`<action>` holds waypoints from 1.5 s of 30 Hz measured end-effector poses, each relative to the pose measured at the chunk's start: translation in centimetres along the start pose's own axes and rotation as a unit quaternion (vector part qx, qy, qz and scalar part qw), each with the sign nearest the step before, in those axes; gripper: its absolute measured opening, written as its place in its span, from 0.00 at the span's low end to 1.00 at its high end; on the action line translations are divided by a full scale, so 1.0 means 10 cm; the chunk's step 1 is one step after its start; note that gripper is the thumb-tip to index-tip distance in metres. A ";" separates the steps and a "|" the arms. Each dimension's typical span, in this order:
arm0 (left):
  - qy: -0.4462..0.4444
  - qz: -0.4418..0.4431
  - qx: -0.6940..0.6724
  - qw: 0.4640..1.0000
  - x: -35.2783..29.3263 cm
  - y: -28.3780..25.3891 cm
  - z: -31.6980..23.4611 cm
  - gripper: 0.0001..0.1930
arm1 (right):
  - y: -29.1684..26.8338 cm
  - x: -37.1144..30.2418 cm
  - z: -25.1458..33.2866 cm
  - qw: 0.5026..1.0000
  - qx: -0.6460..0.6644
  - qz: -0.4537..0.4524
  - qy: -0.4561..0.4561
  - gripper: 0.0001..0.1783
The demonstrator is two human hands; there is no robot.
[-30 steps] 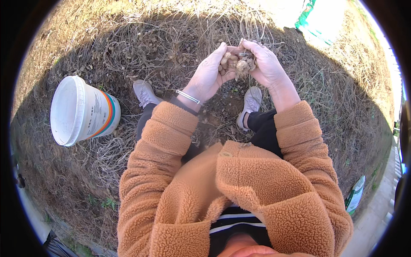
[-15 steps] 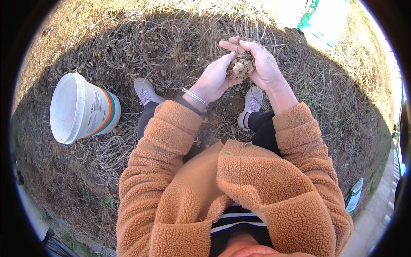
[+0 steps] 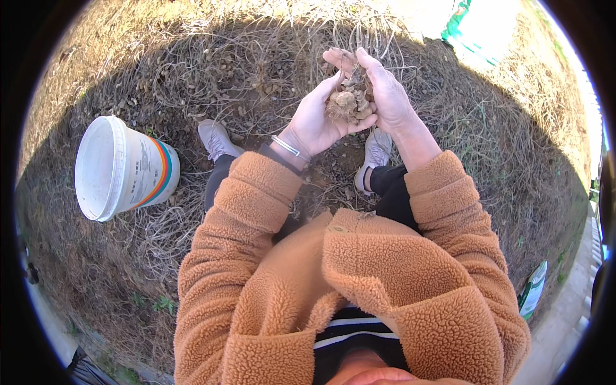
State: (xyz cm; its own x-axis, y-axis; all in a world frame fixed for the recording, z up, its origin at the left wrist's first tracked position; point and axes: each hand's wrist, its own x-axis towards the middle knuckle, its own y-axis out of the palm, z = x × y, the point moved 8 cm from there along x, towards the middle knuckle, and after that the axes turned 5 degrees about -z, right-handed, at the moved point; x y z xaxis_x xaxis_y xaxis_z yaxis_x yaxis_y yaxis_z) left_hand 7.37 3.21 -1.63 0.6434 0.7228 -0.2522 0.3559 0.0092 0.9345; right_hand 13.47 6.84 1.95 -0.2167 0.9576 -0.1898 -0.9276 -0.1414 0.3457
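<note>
A knobbly clump of soil-covered peanuts [image 3: 350,104], with thin roots and dry bits about it, rests between my cupped hands. My left hand [image 3: 314,119], with a silver bangle at its wrist, supports the clump from the left, its fingers partly hidden behind it. From the right, my right hand [image 3: 393,102] curves round the clump, its thumb side up. Both hands touch it, above the ground and just beyond my shoes. Single pods cannot be told clearly apart.
A white bucket [image 3: 131,170] with a rainbow stripe lies tipped toward the left. Dry stalks [image 3: 199,77] and small pods cover the dark soil. My pale shoes [image 3: 217,138] stand below my hands. Green-and-white sacks lie at the far right [image 3: 459,32] and near right [image 3: 532,292].
My hands have shifted slightly left and turned, so more of the clump shows between them. They still hold it. The bucket appears a little lower as the view moves.
</note>
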 end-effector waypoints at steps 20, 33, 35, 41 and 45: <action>-0.016 0.054 -0.043 0.997 -0.09 0.05 0.00 0.24 | 0.08 -0.04 0.03 0.993 -0.071 0.091 0.010 0.30; -0.025 0.114 -0.033 0.993 -0.11 0.14 0.04 0.24 | 0.09 -0.10 0.04 0.993 0.096 0.064 0.005 0.19; -0.041 0.154 -0.064 0.985 -0.12 0.22 0.03 0.25 | 0.09 -0.10 0.03 0.993 0.099 0.061 0.010 0.19; 0.002 0.043 -0.005 0.999 -0.16 0.20 0.07 0.26 | 0.12 -0.13 0.06 0.986 0.141 0.082 0.026 0.19; 0.002 0.069 -0.060 0.996 -0.16 0.26 0.09 0.25 | 0.12 -0.12 0.05 0.981 0.172 0.087 0.030 0.21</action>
State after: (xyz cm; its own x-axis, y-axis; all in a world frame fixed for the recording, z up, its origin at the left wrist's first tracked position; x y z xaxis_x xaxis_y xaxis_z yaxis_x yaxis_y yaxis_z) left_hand 7.88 1.50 0.97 0.6782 0.7252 -0.1189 0.1803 -0.0074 0.9836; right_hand 12.77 5.67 3.05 -0.3909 0.9080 -0.1507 -0.7190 -0.1990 0.6660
